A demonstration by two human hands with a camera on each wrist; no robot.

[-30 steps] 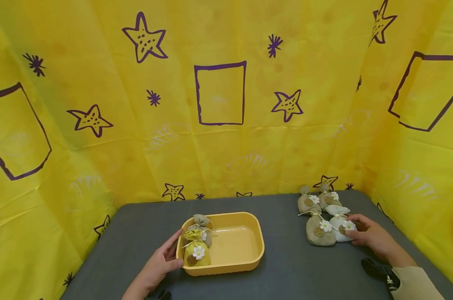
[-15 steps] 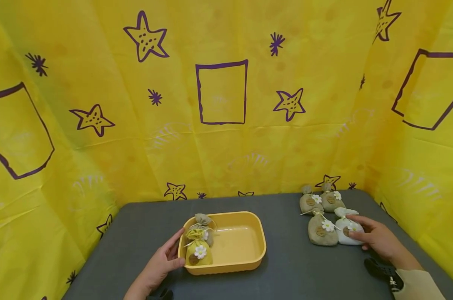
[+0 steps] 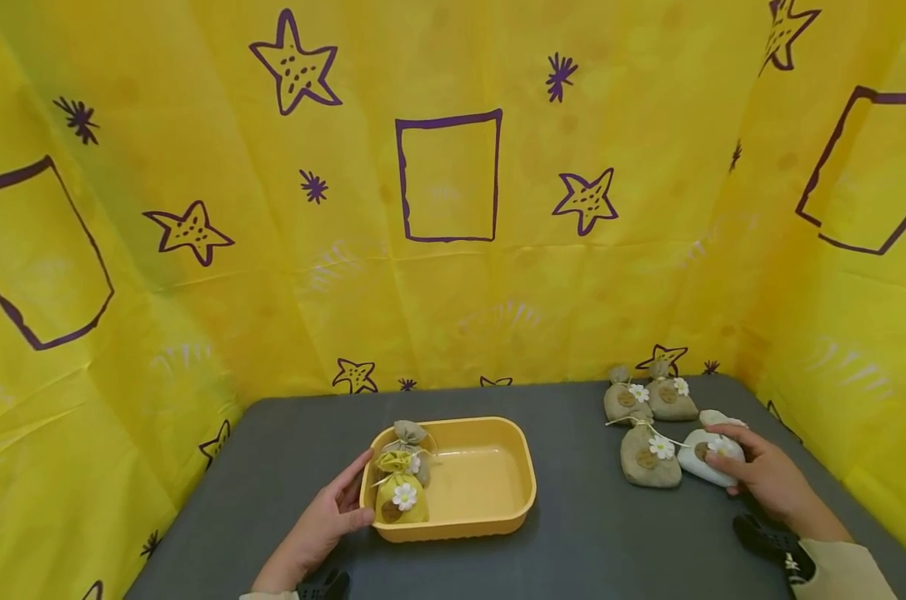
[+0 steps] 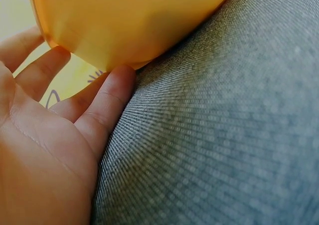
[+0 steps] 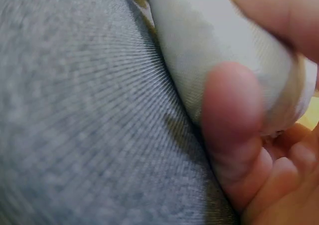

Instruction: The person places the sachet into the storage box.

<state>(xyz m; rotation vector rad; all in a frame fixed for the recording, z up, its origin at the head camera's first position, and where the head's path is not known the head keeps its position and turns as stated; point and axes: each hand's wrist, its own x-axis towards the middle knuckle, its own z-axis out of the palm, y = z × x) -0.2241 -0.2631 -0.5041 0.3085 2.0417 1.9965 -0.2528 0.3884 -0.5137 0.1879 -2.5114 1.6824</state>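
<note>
Right hand (image 3: 771,479): fingers and thumb pinch white sachet (image 3: 694,465), tilted, at three o'clock from yellow tray (image 3: 478,487); contact with worktop (image 3: 580,517) unclear. Taupe sachet (image 3: 650,462) just beside, at nine o'clock. Left hand (image 3: 328,517) at tray's nine o'clock, fingers and thumb part-spread, curved round end. Inside, same end: yellow sachet (image 3: 402,502), grey sachet (image 3: 422,472) at its one o'clock.

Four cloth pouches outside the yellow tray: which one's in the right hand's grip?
The white cloth drawstring pouch, rightmost of the four, held by the right hand. It alone is white; the three brownish-beige cloth pouches are untouched.
</note>
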